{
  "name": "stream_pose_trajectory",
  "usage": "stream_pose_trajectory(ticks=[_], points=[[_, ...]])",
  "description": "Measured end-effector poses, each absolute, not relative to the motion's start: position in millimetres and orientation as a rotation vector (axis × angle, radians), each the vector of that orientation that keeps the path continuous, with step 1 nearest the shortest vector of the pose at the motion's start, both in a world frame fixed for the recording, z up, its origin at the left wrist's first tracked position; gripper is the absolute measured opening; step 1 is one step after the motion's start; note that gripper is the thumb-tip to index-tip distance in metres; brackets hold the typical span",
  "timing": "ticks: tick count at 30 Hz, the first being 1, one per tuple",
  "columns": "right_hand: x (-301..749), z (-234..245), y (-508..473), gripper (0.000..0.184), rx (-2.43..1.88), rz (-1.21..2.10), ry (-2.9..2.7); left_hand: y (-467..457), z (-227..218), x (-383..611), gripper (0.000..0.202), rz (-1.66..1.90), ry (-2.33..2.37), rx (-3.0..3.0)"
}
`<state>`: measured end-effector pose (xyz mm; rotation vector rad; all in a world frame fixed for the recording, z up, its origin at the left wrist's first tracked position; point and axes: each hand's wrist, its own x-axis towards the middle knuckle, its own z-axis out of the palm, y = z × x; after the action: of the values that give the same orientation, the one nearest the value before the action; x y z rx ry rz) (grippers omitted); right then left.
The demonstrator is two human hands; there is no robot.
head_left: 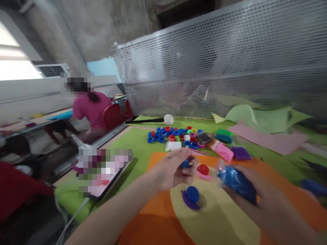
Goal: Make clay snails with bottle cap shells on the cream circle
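Pinched in the fingers of my left hand [176,170] is a small blue lump [186,163], probably modelling clay, partly hidden by the fingers. My right hand [260,194] is closed around a clear plastic bag of blue clay [237,182], its crumpled end toward the left hand. Below them, on a yellow paper shape [217,211], lies a snail figure with a blue bottle cap [192,194] as shell and a purple clay body [189,201]. Just behind my left hand sits a similar one, a red cap [203,169] on a pink body [204,176].
Orange paper [153,217] covers the near table over green paper [135,149]. Behind lie several bottle caps [161,139] and clay packs [222,151]. A phone [109,177] with a cable is at left. A perforated metal panel [204,68] rises behind; a seated person [92,109] is far left.
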<state>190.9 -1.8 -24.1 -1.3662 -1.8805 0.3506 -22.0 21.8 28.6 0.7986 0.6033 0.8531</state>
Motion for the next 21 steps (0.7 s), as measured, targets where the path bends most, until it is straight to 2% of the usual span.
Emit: stream_pose_trajectory(ticks=[8,13,19,21], points=[[199.4,-51.9,4.7,0.035,-1.460,0.371,-1.924,27.0,25.1,-23.5,0.044,0.849,0.626,0.864],[194.8,-48.3,4.3,0.044,-1.413,0.505,-1.843,25.6,18.6,-22.0,0.015,0.862,0.697,1.064],[187.4,-30.0,-2.2,0.041,-1.397,0.651,-1.815,14.1,19.5,-17.2,0.033,0.809,0.850,1.384],[185.0,-24.2,-4.9,0.035,-1.311,0.729,-1.882,8.6,19.8,-14.5,0.029,0.751,0.934,1.610]])
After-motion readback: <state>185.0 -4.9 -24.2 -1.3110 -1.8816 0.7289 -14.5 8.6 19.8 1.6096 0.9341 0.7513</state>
